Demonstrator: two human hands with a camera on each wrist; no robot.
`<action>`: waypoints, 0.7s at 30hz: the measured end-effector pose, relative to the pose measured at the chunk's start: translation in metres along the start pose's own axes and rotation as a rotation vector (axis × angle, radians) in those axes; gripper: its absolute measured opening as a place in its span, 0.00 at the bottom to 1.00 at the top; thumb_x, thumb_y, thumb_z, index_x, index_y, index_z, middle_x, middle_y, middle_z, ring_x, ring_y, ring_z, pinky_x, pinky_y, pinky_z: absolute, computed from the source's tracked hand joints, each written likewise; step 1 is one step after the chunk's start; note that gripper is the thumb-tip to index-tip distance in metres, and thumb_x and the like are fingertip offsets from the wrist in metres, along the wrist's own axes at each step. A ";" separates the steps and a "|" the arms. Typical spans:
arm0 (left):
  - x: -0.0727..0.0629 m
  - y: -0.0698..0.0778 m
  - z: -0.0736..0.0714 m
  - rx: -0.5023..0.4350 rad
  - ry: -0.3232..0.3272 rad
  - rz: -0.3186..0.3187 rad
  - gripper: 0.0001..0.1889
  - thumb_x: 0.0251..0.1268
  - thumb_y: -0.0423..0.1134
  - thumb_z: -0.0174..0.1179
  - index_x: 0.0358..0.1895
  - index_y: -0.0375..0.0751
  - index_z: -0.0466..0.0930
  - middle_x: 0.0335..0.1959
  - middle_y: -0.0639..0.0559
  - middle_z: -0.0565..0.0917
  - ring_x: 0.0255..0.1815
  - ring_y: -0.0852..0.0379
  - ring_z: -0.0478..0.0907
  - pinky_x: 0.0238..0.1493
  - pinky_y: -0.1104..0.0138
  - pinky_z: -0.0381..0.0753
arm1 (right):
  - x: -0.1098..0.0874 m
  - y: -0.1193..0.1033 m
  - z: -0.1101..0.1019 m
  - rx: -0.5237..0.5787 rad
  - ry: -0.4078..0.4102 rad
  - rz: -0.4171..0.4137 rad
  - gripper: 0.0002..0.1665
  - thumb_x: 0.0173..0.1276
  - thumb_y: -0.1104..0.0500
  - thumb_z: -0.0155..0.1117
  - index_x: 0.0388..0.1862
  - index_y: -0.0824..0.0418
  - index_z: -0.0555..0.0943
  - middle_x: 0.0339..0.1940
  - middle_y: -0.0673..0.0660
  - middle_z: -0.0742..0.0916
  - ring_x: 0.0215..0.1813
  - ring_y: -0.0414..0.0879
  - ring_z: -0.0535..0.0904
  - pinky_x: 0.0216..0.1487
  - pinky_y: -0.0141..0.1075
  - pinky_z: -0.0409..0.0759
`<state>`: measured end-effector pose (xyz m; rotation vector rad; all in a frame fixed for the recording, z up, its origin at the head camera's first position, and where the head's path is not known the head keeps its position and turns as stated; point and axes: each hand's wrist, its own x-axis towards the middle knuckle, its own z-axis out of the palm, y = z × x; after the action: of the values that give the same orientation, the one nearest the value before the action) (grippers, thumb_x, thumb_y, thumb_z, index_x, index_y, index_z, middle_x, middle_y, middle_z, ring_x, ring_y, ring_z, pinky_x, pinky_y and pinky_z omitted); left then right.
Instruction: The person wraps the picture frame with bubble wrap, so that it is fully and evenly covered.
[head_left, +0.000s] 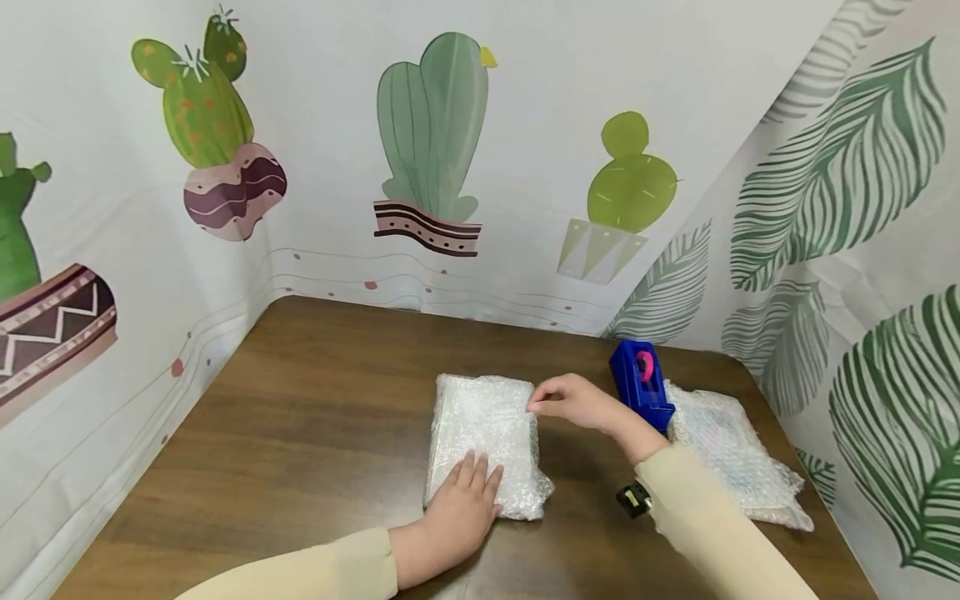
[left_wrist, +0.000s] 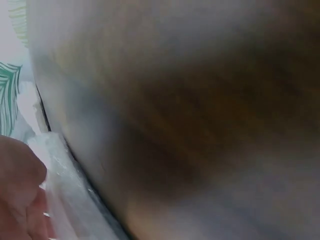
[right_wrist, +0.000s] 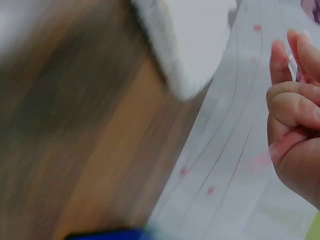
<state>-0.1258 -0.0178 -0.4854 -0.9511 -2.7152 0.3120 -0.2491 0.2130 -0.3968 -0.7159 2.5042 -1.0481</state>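
A flat package in bubble wrap [head_left: 483, 412] lies on the table. My left hand [head_left: 459, 515] rests on its near end with the fingers stretched out. In the left wrist view, the wrap [left_wrist: 72, 195] bulges beside that hand [left_wrist: 20, 185]. Just above the package's right edge is my right hand [head_left: 576, 402], thumb and fingertips brought together. The right wrist view shows that hand [right_wrist: 297, 120] pinching a small piece of clear tape [right_wrist: 291, 62], mostly hidden by the fingers. The package's white end [right_wrist: 195, 50] appears blurred there.
A blue tape dispenser [head_left: 636, 392] with a pink core stands right of the package. Beside it, a second bubble-wrapped package [head_left: 731, 450] lies along the table's right side. A printed cloth [head_left: 525, 167] hangs behind the wooden table [head_left: 315, 417].
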 end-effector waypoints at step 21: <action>0.002 0.014 0.000 0.125 0.060 -0.063 0.24 0.73 0.58 0.56 0.63 0.50 0.81 0.60 0.45 0.86 0.62 0.48 0.82 0.62 0.62 0.82 | 0.082 -0.056 0.083 -0.242 -0.598 -0.141 0.08 0.70 0.64 0.67 0.36 0.70 0.88 0.30 0.58 0.89 0.28 0.27 0.71 0.37 0.19 0.73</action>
<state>-0.1193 -0.0053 -0.4896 -0.8252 -2.6302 0.4287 -0.2590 0.0859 -0.4207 -1.0992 2.0874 -0.4676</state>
